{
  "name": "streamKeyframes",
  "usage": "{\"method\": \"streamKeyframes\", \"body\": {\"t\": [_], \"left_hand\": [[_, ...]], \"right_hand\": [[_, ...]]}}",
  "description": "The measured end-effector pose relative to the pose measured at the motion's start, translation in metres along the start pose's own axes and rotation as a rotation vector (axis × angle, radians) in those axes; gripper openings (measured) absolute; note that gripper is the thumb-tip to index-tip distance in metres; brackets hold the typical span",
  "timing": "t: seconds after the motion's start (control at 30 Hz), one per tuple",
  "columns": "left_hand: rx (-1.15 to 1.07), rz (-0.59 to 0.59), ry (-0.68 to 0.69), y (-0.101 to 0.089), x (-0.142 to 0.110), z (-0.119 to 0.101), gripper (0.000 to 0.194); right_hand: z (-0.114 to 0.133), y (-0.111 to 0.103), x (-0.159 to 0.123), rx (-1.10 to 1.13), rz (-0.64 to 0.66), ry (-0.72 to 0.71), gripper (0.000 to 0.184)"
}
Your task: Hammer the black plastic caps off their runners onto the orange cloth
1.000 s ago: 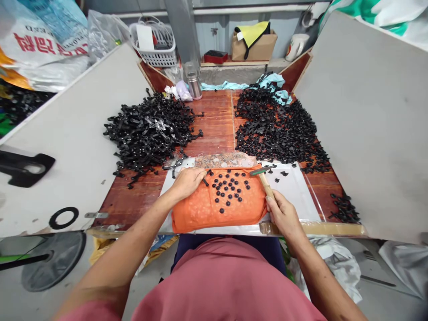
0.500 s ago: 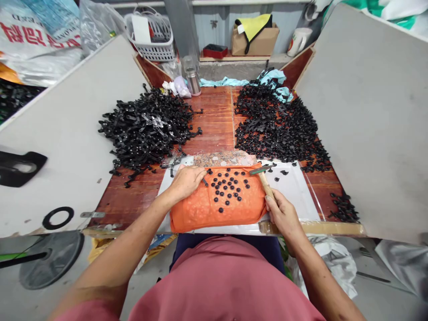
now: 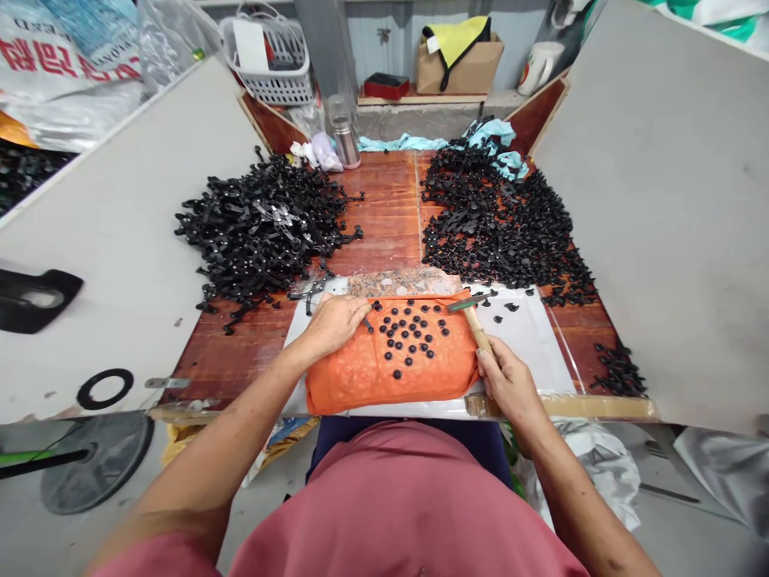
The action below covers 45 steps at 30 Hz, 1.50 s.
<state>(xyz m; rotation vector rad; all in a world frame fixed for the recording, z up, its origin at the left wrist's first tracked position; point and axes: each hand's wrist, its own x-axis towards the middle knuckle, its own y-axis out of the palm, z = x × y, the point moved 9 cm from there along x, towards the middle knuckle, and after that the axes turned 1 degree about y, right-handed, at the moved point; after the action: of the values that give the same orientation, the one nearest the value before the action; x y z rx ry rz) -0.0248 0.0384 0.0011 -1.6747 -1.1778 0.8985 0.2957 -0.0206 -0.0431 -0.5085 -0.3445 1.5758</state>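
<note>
An orange cloth-covered bundle [image 3: 348, 381] lies at the front of the table, with several small black round pieces [image 3: 412, 349] scattered over its upper middle. At its upper left, my left hand [image 3: 337, 322] rests on the cloth, fingers closed on a small black plastic piece [image 3: 368, 325] that pokes out beneath the fingertips. My right hand [image 3: 508, 373] is wrapped round the wooden handle of a hammer [image 3: 479, 330]. The dark green metal hammer head [image 3: 469, 302] sits over the bundle's upper right corner.
A heap of linked black parts [image 3: 264, 228] lies to the left, and a heap of small black pieces [image 3: 510, 224] to the right. Grey panels [image 3: 654, 192] flank the table. A steel bottle [image 3: 345, 143] and a white basket [image 3: 270, 84] are at the back.
</note>
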Motion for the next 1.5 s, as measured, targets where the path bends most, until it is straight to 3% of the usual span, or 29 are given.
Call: {"method": "streamKeyframes", "body": {"t": [0.17,0.3,0.47,0.63,0.8,0.93,1.07,1.2,1.37,1.5], "left_hand": [[0.018,0.001,0.007,0.001,0.001,0.002,0.043],[0.060,0.012,0.021,0.001,0.002,0.000,0.043],[0.080,0.022,0.015,0.001,0.003,-0.001,0.042],[0.033,0.045,0.011,0.003,0.004,0.000,0.043],[0.040,0.025,0.003,0.002,0.004,0.000,0.044],[0.035,0.012,0.019,0.004,0.003,0.001,0.044],[0.039,0.010,0.019,0.008,0.003,0.003,0.043],[0.031,0.007,0.011,0.008,0.002,0.003,0.043],[0.077,0.046,-0.025,0.009,0.002,0.001,0.043],[0.019,0.050,-0.067,0.008,-0.003,0.000,0.039]], "right_hand": [[0.012,-0.007,0.000,-0.096,-0.002,-0.072,0.044],[0.047,-0.014,0.006,-0.274,0.006,-0.180,0.047],[0.103,0.019,0.021,-0.471,0.163,-0.372,0.051],[0.137,0.047,0.033,-0.451,0.138,-0.509,0.056],[0.138,0.066,0.039,-0.509,0.206,-0.545,0.059],[0.142,0.058,0.040,-0.508,0.112,-0.561,0.058],[0.133,0.071,0.038,-0.692,0.233,-0.535,0.059],[0.138,0.069,0.038,-0.728,0.200,-0.542,0.059],[0.137,0.082,0.044,-0.996,0.343,-0.437,0.060],[0.142,0.082,0.046,-1.013,0.339,-0.437,0.060]]}}
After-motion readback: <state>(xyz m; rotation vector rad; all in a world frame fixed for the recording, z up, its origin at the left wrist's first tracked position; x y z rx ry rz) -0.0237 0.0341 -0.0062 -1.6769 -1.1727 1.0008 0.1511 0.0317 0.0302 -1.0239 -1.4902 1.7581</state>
